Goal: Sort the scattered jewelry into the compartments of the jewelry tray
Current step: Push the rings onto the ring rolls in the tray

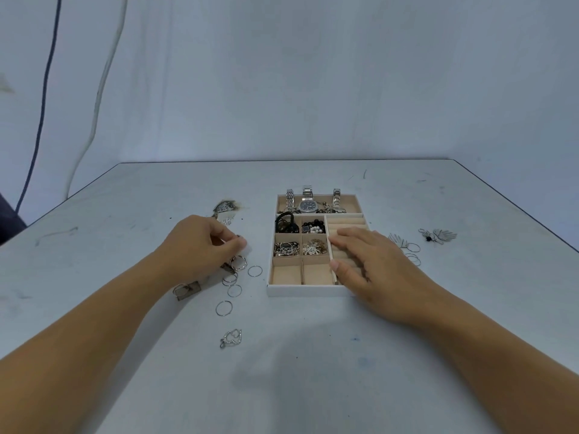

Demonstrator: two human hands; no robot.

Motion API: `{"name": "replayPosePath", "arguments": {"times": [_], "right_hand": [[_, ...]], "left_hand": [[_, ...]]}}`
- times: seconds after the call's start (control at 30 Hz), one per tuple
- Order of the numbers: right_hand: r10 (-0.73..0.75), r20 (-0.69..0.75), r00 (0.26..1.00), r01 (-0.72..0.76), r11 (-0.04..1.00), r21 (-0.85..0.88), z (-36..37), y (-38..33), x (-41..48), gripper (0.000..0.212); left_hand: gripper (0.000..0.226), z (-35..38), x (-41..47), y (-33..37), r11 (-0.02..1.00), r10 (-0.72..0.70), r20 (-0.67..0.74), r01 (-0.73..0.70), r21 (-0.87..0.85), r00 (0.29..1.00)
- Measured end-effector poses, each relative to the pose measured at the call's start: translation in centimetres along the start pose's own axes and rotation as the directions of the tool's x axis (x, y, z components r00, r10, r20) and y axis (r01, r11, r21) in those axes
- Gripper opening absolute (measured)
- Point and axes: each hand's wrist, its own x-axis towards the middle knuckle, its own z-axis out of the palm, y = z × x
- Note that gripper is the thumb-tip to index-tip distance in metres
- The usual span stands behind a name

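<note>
Heart pendant [231, 338] | left hand [200, 242] over rings [239, 263] | right hand [372, 261] on tray [300, 290]

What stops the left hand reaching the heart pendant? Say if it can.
Probably yes: the heart pendant lies alone, nearer the person than the left hand, with only flat rings between.

Diffuse, cool, bluish light, fairly bright and even; one broad, faint shadow lies on the pale grey scuffed tabletop [407, 195] near the bottom centre. Wide-angle distortion stretches the frame edges; small details look slightly soft
</note>
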Motion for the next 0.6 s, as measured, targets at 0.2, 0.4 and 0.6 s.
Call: {"name": "replayPosePath", "arguments": {"times": [0.2, 0.4, 0.6], "right_hand": [[-0.024, 0.001, 1.0, 0.024, 1.0, 0.015, -0.9, -0.7, -0.1, 0.047], [-0.181, 0.02, 0.983, 0.182, 0.981, -0.06, -0.8, -4.0, 1.4, 0.042], [-0.293, 0.066, 0.954, 0.298, 0.951, -0.078, 0.7, -8.6, 5.1, 0.033]], "left_hand": [[0.007, -2.1, -0.7, -1.2, 1.0, -0.021, -0.085, 0.022, 0.012, 0.996], [0.011, -4.3, -2.6, -3.9, 0.995, 0.056, -0.093, -0.047, 0.09, 0.994], [0.019, -4.0, -3.3, -4.6, 0.996, 0.086, -0.148, -0.083, 0.027, 0.985]]}}
